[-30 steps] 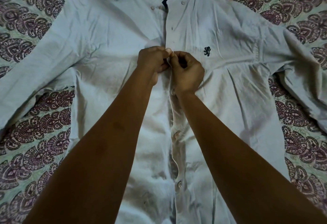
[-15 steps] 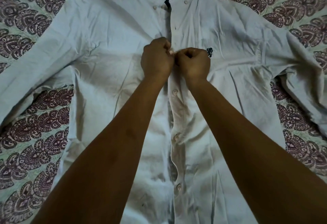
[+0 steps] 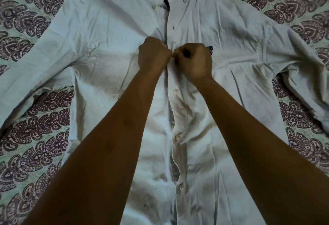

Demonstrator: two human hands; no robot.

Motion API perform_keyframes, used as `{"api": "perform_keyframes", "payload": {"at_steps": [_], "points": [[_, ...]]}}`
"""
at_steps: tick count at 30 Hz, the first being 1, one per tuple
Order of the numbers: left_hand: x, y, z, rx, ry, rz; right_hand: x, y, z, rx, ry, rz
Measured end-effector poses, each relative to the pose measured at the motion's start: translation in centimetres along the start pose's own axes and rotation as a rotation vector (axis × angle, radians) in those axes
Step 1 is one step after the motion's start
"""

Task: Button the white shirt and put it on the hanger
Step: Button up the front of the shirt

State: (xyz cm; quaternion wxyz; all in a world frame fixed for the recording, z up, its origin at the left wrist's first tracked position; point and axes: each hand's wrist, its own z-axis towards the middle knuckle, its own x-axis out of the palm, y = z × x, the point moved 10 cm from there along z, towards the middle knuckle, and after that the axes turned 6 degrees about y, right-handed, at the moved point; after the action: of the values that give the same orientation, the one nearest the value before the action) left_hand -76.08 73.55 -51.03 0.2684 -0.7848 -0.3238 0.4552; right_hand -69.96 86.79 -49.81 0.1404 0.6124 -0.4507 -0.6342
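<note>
A white shirt (image 3: 99,50) lies face up and spread out on a patterned bedsheet, collar at the top, sleeves out to both sides. My left hand (image 3: 154,55) and my right hand (image 3: 194,62) meet at chest height on the front placket, knuckles up, each pinching a shirt edge where the two edges join. Their fingertips and the button between them are hidden. Below the hands three buttons (image 3: 175,92) sit fastened down the placket. Above the hands the placket lies closed but loose up to the collar. A small dark logo (image 3: 210,48) peeks out beside my right hand. No hanger is in view.
The bedsheet (image 3: 35,136) has a maroon paisley print on pale green and shows on both sides of the shirt. The right sleeve (image 3: 306,86) lies folded and bunched at the right edge. Two small collar buttons (image 3: 153,6) sit near the neck opening.
Both hands have moved slightly up the placket and turned knuckles up, closing tighter together. The shirt front above them has been pulled flatter.
</note>
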Motion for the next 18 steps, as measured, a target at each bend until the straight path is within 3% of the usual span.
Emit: {"api": "perform_keyframes", "payload": {"at_steps": [2, 5, 9, 11, 14, 18], "points": [[-0.4, -1.2, -1.0, 0.133, -0.082, 0.187, 0.4, -1.3, 0.9, 0.136, 0.112, 0.195], [-1.4, -1.6, -1.8, 0.249, -0.171, 0.220, 1.0, -1.6, 1.8, 0.228, 0.256, 0.207], [-2.8, -1.7, 0.1, 0.252, -0.158, 0.082, -1.2, 1.7, 2.9, -0.031, 0.073, -0.050], [-3.9, -2.2, 1.2, 0.240, -0.189, -0.022, -0.8, 3.5, 3.0, -0.141, 0.055, -0.138], [-3.9, -2.6, 3.4, 0.206, -0.127, -0.170, 0.8, 4.2, 3.8, -0.123, 0.062, -0.310], [-2.8, -4.1, 4.7, 0.223, -0.034, -0.062, 0.4, 4.6, 4.7, -0.043, -0.064, -0.476]]}}
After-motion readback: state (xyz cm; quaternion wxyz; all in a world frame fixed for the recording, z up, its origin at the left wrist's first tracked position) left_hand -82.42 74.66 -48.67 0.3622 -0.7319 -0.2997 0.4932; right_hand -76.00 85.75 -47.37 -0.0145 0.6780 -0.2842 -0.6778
